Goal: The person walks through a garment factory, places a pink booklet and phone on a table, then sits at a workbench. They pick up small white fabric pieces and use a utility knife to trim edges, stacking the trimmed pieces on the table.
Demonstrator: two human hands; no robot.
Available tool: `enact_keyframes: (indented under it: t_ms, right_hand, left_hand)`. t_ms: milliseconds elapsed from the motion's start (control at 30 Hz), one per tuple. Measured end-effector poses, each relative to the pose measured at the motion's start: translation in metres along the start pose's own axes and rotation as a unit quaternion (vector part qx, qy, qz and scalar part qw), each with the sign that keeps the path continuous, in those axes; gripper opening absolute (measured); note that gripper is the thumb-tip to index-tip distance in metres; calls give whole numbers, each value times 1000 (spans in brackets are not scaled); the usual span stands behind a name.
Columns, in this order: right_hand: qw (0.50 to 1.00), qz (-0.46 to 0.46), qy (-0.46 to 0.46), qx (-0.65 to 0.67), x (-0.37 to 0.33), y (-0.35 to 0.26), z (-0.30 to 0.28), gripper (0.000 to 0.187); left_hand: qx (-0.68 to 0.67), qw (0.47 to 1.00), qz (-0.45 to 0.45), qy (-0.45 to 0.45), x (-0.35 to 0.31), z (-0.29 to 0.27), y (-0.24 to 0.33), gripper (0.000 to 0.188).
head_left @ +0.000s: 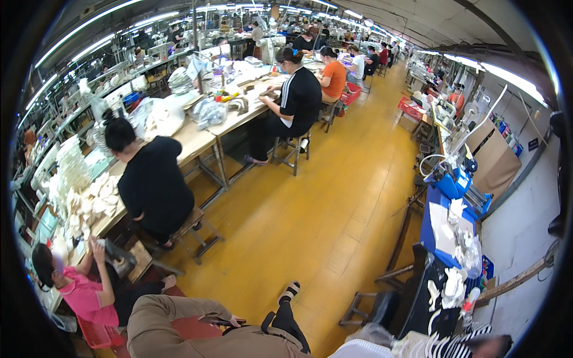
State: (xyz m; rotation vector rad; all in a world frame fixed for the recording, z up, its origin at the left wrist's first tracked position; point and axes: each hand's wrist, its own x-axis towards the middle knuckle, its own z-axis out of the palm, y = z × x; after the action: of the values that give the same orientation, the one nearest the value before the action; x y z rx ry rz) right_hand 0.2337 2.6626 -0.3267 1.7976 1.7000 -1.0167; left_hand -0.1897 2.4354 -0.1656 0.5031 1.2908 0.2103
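Yellow floor point(334, 215) fills the mid aisle, w/ a long wooden bench point(197, 145) along its L side & a blue-covered table point(428, 230) on the R. Worker in black tee point(152, 185) sits at the bench's aisle-side edge, nr end, on a wooden stool point(206, 235); worker in striped black top point(303, 95) sits further up, same edge, past the corner where two sections meet. Worker in pink point(89, 292) is by the bench's nr end, a red basket point(98, 337) just beside. Brown sleeve point(155, 313), wearer's own, bends in from below. White pcs point(98, 200) heap on the bench's nr end; a big clear bag point(158, 116) lies on it beyond them. Smaller clear bag point(473, 256) is nr the table's wall-side edge. L hand point(234, 321) is approx waist level at a small dark item point(219, 323), well apart from the bench's aisle-side edge; fingers mostly hidden, can't tell if pinching it or just touching. R hand out of view.
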Motion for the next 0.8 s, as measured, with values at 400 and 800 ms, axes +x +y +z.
enact_keyframes:
  t_ms: [400, 800]
  right_hand:
    - [996, -57, 47, -57, 242, -173, -210, 37]
    - [977, -74, 176, 99, 497, -461, -555, 43]
  left_hand:
    - [-73, 993, -92, 25, 154, -238, 162, 94]
    - [273, 941, -164, -111, 193, -495, 617, 89]
